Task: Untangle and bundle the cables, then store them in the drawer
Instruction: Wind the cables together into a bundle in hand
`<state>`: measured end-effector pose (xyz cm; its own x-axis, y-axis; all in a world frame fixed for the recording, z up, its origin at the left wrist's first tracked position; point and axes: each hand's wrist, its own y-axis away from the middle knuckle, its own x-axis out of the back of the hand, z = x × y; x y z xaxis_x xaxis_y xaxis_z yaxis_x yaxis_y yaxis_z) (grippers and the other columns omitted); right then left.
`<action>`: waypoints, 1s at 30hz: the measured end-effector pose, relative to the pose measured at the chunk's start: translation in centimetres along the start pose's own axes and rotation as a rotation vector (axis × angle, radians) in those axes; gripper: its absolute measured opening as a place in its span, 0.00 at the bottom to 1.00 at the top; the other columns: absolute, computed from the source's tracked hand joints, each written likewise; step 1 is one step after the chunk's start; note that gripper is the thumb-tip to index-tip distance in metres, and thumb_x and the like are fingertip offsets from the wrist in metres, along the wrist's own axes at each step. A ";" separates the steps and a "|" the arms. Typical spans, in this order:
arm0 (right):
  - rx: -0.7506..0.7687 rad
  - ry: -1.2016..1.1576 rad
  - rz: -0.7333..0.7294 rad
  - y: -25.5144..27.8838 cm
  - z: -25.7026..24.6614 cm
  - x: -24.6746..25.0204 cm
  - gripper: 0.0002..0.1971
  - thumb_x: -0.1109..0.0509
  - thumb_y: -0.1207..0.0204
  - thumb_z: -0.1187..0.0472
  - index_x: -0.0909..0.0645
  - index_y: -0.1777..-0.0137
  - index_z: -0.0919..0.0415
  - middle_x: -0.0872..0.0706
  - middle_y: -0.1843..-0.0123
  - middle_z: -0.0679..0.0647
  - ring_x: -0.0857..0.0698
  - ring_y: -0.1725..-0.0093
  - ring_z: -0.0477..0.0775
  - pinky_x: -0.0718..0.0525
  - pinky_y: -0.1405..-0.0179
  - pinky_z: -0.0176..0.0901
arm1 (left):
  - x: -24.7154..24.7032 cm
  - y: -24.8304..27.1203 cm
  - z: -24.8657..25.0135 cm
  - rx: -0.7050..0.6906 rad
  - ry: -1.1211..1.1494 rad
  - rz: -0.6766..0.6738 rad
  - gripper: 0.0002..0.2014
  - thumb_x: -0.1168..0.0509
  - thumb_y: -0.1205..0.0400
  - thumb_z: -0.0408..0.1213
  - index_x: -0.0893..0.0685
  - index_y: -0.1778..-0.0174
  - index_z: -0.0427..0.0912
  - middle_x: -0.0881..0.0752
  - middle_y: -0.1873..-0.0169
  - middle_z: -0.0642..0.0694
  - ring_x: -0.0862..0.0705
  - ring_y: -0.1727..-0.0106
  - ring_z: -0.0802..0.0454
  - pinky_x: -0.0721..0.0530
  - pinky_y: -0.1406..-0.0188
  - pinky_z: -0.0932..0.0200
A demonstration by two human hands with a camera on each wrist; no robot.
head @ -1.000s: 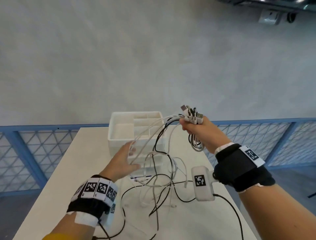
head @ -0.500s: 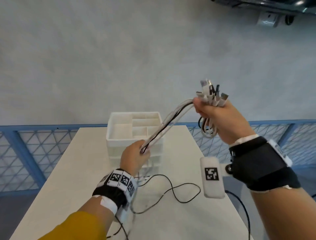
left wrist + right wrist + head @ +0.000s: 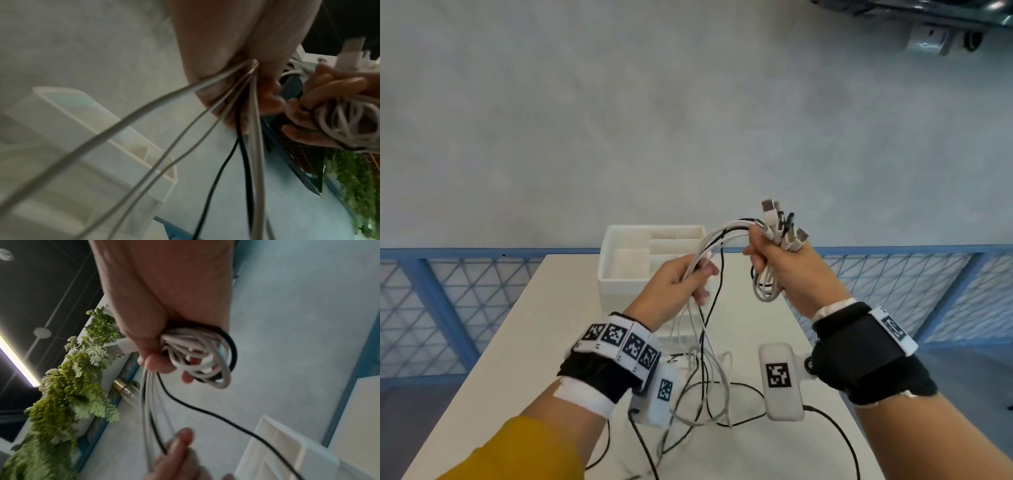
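Several white and black cables run between my two hands above the white table. My right hand grips their plug ends and a small coil of loops, also seen as the coil in the right wrist view. My left hand grips the same strands lower down, and the strands fan out from its fingers. The loose tails hang onto the table in a tangle. Behind the hands stands the white drawer unit with an open compartmented top.
A blue railing with mesh runs behind the table on both sides, in front of a grey wall. Black cords from the wrist cameras trail over the near table. Green plants show in the right wrist view.
My left hand closed round the strands, then slid up them toward my right hand. My right hand first rose, then came back down. The strands between the hands went from taut to arched.
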<state>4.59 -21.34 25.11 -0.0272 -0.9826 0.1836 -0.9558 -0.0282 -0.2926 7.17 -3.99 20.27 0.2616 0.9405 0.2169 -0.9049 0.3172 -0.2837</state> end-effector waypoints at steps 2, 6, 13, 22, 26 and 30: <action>-0.043 -0.102 -0.027 0.2 1.0 0.3 0.15 0.37 0.20 0.54 0.25 0.68 0.58 0.28 0.80 0.47 0.22 0.75 0.49 0.16 0.58 0.47 | 0.3 -0.1 0.3 0.006 0.020 0.005 0.10 0.44 0.16 0.33 0.20 0.61 0.45 0.29 0.77 0.50 0.28 0.77 0.57 0.16 0.58 0.57; -0.096 -0.249 -0.092 0.9 2.7 -0.3 0.09 0.38 0.19 0.58 0.21 0.57 0.63 0.36 0.82 0.46 0.36 0.83 0.45 0.26 0.76 0.40 | 0.2 -0.3 0.7 -0.053 -0.010 -0.016 0.08 0.36 0.20 0.34 0.22 0.46 0.42 0.23 0.64 0.50 0.21 0.62 0.55 0.18 0.57 0.60; -0.012 -0.262 -0.086 0.1 1.1 0.7 0.11 0.37 0.19 0.61 0.25 0.62 0.62 0.35 0.82 0.44 0.37 0.83 0.45 0.28 0.79 0.37 | -0.7 -0.4 -0.1 -0.033 0.011 -0.042 0.04 0.36 0.20 0.33 0.19 0.61 0.42 0.16 0.77 0.56 0.17 0.73 0.62 0.18 0.60 0.69; -0.105 -0.296 -0.025 1.2 4.0 -2.6 0.10 0.23 0.39 0.54 0.16 0.61 0.58 0.28 0.82 0.44 0.33 0.83 0.44 0.28 0.76 0.41 | -2.2 -0.1 0.5 -0.173 -0.083 0.023 0.14 0.48 0.14 0.41 0.21 0.62 0.56 0.23 0.78 0.59 0.28 0.76 0.64 0.29 0.73 0.67; -0.091 -0.208 -0.069 0.8 4.1 -3.5 0.18 0.19 0.36 0.59 0.15 0.51 0.70 0.19 0.68 0.58 0.24 0.72 0.52 0.25 0.78 0.39 | -2.9 0.5 -0.3 -0.231 -0.406 -0.062 0.11 0.51 0.18 0.36 0.22 0.52 0.46 0.18 0.65 0.55 0.19 0.65 0.66 0.22 0.63 0.71; -0.093 -0.135 -0.068 0.4 3.3 -3.7 0.03 0.23 0.32 0.67 0.14 0.60 0.66 0.17 0.72 0.50 0.22 0.74 0.45 0.26 0.77 0.36 | -2.5 0.6 -0.6 -0.258 -0.546 -0.113 0.14 0.49 0.18 0.32 0.21 0.43 0.36 0.14 0.51 0.40 0.16 0.52 0.48 0.19 0.51 0.56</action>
<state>5.28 -18.29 21.20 0.0718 -0.9950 0.0700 -0.9773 -0.0842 -0.1943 6.20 -6.06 19.03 0.0800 0.7228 0.6865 -0.7532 0.4949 -0.4333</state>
